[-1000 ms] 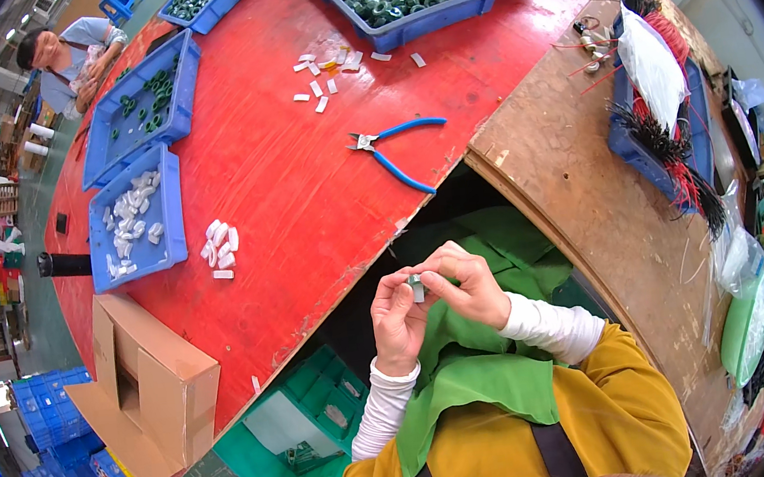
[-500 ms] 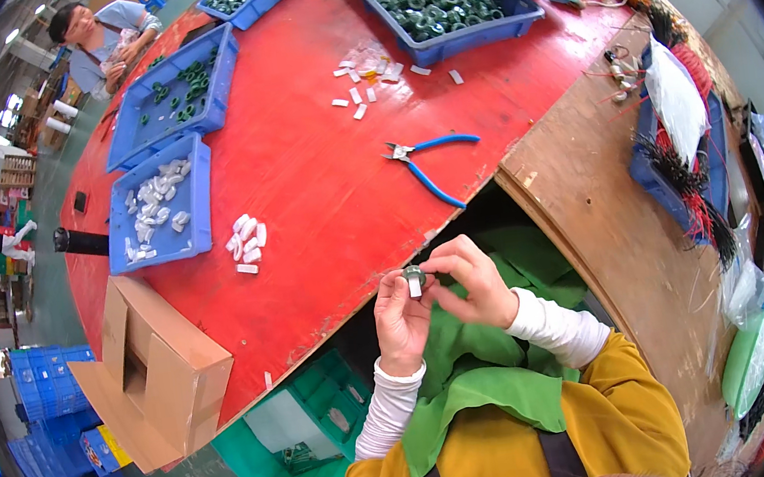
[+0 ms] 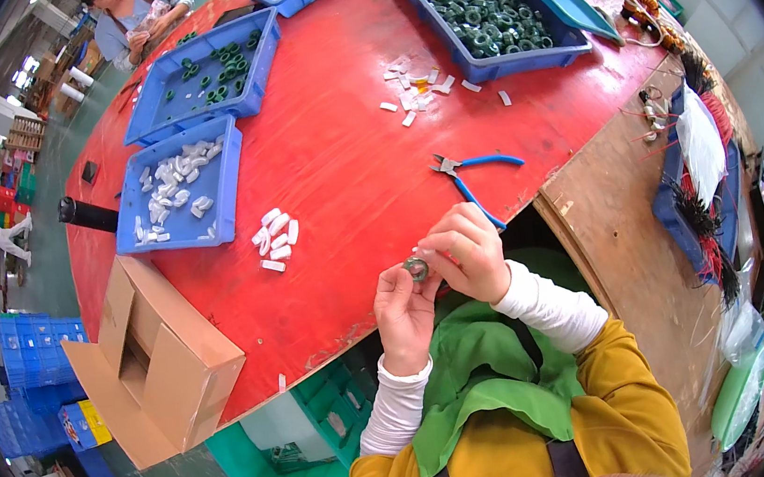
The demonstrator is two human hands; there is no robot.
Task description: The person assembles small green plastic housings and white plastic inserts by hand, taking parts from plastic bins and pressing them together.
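Note:
Above the near edge of the red table, my left hand (image 3: 402, 316) is closed, pinching a small dark green ring (image 3: 417, 269) between thumb and fingertips. My right hand (image 3: 470, 252) is closed at the ring's upper right side. Its fingertips press on a small white bit (image 3: 419, 253) at the ring's top; most of that bit is covered by the fingers. Blue-handled cutting pliers (image 3: 474, 181) lie on the table just beyond my right hand, jaws apart. To the left of my hands is a small pile of white pieces (image 3: 277, 237).
Blue trays hold green rings (image 3: 477, 13) at the back and white pieces (image 3: 176, 182) at left. Loose white strips (image 3: 420, 91) lie mid-table. A cardboard box (image 3: 166, 367) stands at the left edge, a green crate (image 3: 277, 472) below. Wires fill a right-hand bin (image 3: 670, 206). A co-worker (image 3: 140, 19) sits far left.
The white strip that hung across the ring's front no longer shows there; the ring's hole now faces me. My right hand has risen slightly beside it. The whole view has shifted.

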